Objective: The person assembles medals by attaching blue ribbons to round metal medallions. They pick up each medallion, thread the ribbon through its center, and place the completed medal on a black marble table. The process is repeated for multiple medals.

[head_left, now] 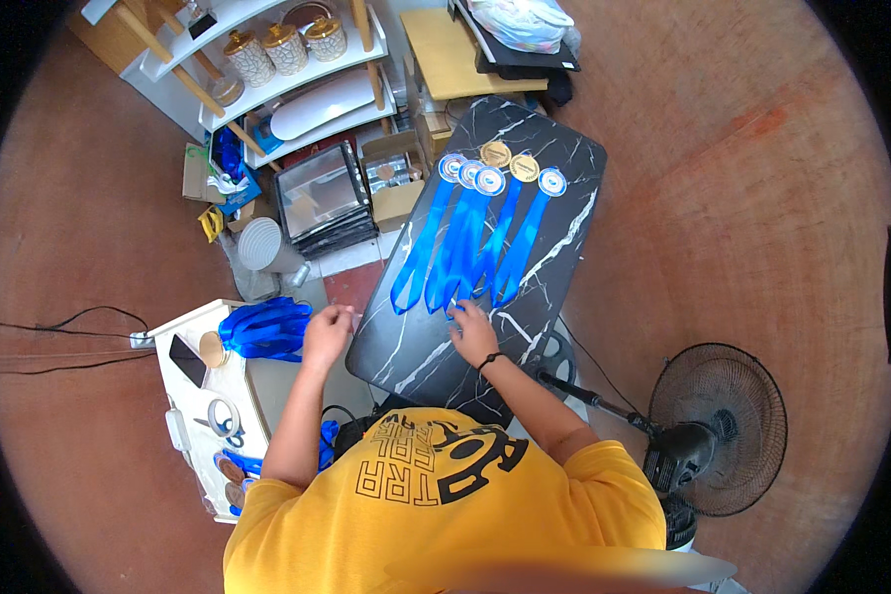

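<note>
Head view, the only one: six medals lay on the black marble-patterned tabletop [396, 348], four white-faced medals [489, 181] with blue rims and two gold medals [524, 166] toward the far end, blue ribbons [459, 247] trailing back to the near side. Right hand [473, 334] was at the near ribbon ends, fingers partly bent, fingertips touching or just over a loop; couldn't tell if it had a grip. Left hand [325, 338] was just off the tabletop's left edge, thumb and fingertips drawn nearly together by a small pale scrap [355, 320]; couldn't tell if that was held. Main risk, my judgement: middle ribbons lay crowded, so a pull on one could drag its neighbours and skew the spread. Three white-faced medals sat bunched, so one could catch another. Top looked slick, so a hard tug might slide everything. Pedestal fan [718, 426] stood off to the right; running or not unclear, but a draught could lift slack ribbon. Ribbon bundle [272, 330] on the white side table [196, 325] lay close to the left forearm [302, 421]; a brush could knock it off.
</note>
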Demonstrator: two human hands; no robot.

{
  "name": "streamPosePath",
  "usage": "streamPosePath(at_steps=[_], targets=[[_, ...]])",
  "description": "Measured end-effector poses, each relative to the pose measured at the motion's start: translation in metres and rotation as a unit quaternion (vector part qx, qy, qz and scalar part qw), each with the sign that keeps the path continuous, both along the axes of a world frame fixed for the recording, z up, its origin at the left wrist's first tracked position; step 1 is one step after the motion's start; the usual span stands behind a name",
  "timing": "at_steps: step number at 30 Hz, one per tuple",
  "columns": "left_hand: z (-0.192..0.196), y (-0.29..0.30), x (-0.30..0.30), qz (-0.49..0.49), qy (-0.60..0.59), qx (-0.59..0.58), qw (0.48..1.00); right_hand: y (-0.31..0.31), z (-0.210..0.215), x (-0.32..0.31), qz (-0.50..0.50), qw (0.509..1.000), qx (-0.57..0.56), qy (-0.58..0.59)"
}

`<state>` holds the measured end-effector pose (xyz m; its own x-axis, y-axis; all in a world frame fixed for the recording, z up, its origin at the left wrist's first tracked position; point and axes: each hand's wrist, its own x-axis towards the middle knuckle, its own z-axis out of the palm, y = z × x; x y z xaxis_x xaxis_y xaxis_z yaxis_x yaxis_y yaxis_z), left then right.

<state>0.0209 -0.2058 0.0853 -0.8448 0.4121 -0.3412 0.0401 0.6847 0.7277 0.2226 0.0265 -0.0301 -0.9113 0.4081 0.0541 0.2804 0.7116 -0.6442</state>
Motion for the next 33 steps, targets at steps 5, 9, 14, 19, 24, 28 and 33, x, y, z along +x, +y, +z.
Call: streamPosePath(at_steps=[5, 9, 14, 19, 24, 28, 33], targets=[[0.033, -0.050, -0.006, 0.102, 0.043, -0.018, 0.994, -0.026, 0.001, -0.008, 0.021, 0.996, 0.030, -0.077], [0.044, -0.096, -0.011, 0.147, 0.098, -0.054, 0.983, -0.030, 0.010, -0.010, -0.004, 0.997, 0.038, -0.070], [0.052, -0.153, -0.017, 0.177, 0.181, -0.193, 0.948, -0.024, 0.022, 0.004, 0.000, 0.998, 0.016, -0.068], [0.061, -0.189, -0.019, 0.195, 0.209, -0.331, 0.899, -0.020, 0.022, 0.027, -0.014, 1.000, 0.023, -0.013], [0.063, -0.182, -0.012, 0.198, 0.221, -0.326, 0.897, -0.014, 0.020, 0.047, -0.035, 0.999, 0.002, -0.034], [0.056, -0.146, -0.008, 0.163, 0.239, -0.311, 0.905, -0.011, 0.017, 0.054, -0.057, 0.998, 0.005, -0.020], [0.039, -0.077, -0.016, 0.035, 0.282, -0.202, 0.937, 0.002, 0.016, 0.050, -0.070, 0.997, 0.010, -0.003]])
